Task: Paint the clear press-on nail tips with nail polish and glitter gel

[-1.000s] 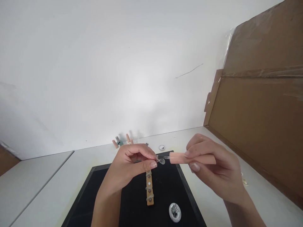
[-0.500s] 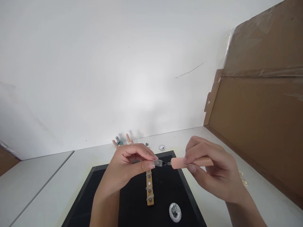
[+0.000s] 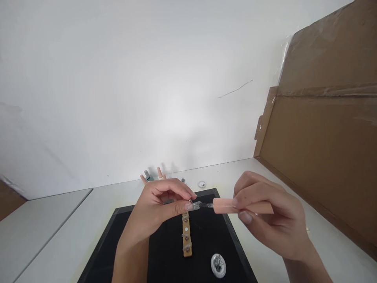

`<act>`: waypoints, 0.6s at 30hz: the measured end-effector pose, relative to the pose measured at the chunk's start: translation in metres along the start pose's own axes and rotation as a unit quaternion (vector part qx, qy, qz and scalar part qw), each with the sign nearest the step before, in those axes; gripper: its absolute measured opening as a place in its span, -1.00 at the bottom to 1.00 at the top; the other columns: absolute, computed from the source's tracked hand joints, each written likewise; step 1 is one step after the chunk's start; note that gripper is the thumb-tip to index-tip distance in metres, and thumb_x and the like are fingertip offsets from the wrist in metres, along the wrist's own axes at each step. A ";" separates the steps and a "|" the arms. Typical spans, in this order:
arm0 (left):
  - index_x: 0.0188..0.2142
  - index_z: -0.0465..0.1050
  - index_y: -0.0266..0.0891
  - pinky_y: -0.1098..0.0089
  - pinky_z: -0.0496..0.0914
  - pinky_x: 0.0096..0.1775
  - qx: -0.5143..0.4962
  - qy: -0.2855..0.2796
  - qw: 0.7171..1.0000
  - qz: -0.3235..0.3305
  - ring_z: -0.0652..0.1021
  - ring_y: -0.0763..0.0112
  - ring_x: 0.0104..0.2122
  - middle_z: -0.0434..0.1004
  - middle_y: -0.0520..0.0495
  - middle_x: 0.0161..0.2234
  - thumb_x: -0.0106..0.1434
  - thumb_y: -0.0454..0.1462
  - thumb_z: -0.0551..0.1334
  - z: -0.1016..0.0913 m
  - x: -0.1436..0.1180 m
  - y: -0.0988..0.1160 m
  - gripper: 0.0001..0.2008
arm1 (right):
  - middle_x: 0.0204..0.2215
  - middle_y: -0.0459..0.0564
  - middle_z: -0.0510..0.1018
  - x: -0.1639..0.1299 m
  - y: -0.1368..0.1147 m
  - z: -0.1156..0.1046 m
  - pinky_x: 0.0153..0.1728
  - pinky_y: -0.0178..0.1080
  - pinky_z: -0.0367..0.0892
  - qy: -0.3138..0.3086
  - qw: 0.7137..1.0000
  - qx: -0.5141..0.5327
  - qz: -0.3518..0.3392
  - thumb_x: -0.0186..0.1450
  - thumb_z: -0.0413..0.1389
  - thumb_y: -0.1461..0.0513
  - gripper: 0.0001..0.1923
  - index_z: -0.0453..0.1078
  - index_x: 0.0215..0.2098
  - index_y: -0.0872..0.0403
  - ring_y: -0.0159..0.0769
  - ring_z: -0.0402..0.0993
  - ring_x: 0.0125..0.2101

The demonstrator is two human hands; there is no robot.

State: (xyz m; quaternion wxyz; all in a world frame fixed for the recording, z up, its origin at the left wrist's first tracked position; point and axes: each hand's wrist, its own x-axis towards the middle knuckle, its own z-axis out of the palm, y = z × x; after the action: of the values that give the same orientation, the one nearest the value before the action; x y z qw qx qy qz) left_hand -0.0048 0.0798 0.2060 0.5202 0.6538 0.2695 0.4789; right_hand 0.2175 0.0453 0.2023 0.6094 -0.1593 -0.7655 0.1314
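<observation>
Left hand pinched on a small clear nail tip, right hand closed around a peach brush handle; handle axis lies left-right, its bristle end touching the tip, held midway above the black mat. Below, a wooden strip runs near-far; a silver disc sits near right. Cardboard bounds the right; small bottles stand far.

Bare hands, sleeveless forearms
</observation>
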 end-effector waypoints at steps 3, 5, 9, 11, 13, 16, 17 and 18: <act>-0.48 0.65 -0.14 0.57 0.49 -0.39 0.003 -0.003 1.000 0.000 0.58 0.49 -0.44 0.65 0.01 -0.44 0.05 -0.41 0.46 0.001 0.002 0.000 -0.87 | -0.59 -0.15 0.38 0.002 0.000 0.001 -0.54 -0.40 0.26 0.000 1.000 0.001 -0.002 0.18 0.11 0.47 -0.78 0.41 -0.30 0.06 -0.43 0.29 -0.52; -0.47 0.65 -0.14 0.57 0.48 -0.39 0.004 -0.006 1.000 0.000 0.57 0.50 -0.44 0.65 0.01 -0.43 0.06 -0.40 0.45 0.001 0.003 0.000 -0.89 | -0.58 -0.15 0.40 0.003 -0.001 0.001 -0.55 -0.39 0.27 -0.003 1.000 0.004 -0.004 0.18 0.11 0.47 -0.78 0.42 -0.29 0.06 -0.43 0.30 -0.52; -0.46 0.65 -0.15 0.56 0.47 -0.40 0.006 -0.010 1.000 -0.001 0.55 0.49 -0.44 0.65 -0.02 -0.40 0.07 -0.37 0.45 0.002 0.004 0.000 -0.92 | -0.54 -0.11 0.47 0.006 -0.001 0.001 -0.59 -0.37 0.27 -0.018 1.000 0.013 -0.011 0.22 0.10 0.44 -0.79 0.44 -0.26 0.05 -0.40 0.33 -0.53; -0.46 0.65 -0.15 0.55 0.47 -0.40 0.007 -0.009 1.000 -0.002 0.55 0.49 -0.44 0.64 -0.02 -0.40 0.08 -0.36 0.45 0.002 0.004 0.000 -0.92 | -0.54 -0.11 0.46 0.006 -0.001 0.001 -0.60 -0.37 0.27 -0.022 1.000 0.015 -0.011 0.23 0.09 0.42 -0.81 0.44 -0.27 0.04 -0.40 0.33 -0.54; -0.46 0.65 -0.15 0.54 0.46 -0.40 0.009 -0.009 1.000 -0.001 0.54 0.48 -0.45 0.64 -0.02 -0.41 0.08 -0.36 0.45 0.003 0.003 0.000 -0.92 | -0.54 -0.12 0.43 0.006 -0.001 0.001 -0.60 -0.38 0.28 -0.022 1.000 0.014 -0.008 0.22 0.09 0.43 -0.81 0.44 -0.28 0.05 -0.41 0.33 -0.54; -0.46 0.65 -0.16 0.50 0.47 -0.41 0.011 -0.008 1.000 0.002 0.55 0.45 -0.45 0.63 -0.04 -0.41 0.08 -0.34 0.45 0.005 0.003 0.000 -0.94 | -0.55 -0.13 0.39 0.005 0.000 0.000 -0.59 -0.38 0.29 -0.020 1.000 0.007 -0.001 0.20 0.09 0.45 -0.78 0.44 -0.28 0.05 -0.42 0.33 -0.53; -0.46 0.65 -0.17 0.50 0.47 -0.42 0.011 -0.007 1.000 0.004 0.55 0.44 -0.45 0.63 -0.05 -0.41 0.08 -0.34 0.46 0.005 0.003 0.000 -0.95 | -0.55 -0.13 0.38 0.004 0.000 0.000 -0.59 -0.38 0.28 -0.020 1.000 0.005 0.003 0.19 0.09 0.46 -0.77 0.44 -0.28 0.05 -0.42 0.33 -0.54; -0.46 0.65 -0.17 0.49 0.47 -0.42 0.010 -0.007 1.000 0.005 0.55 0.43 -0.45 0.63 -0.06 -0.41 0.07 -0.33 0.46 0.006 0.003 0.000 -0.95 | -0.55 -0.13 0.37 0.004 0.000 0.000 -0.59 -0.38 0.28 -0.019 1.000 0.003 0.007 0.19 0.09 0.46 -0.76 0.44 -0.28 0.04 -0.41 0.32 -0.54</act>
State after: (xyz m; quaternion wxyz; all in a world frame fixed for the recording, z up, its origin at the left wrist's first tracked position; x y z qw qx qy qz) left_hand 0.0017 0.0796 0.2064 0.5128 0.6640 0.2673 0.4741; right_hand 0.2168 0.0471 0.2053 0.5942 -0.1603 -0.7754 0.1410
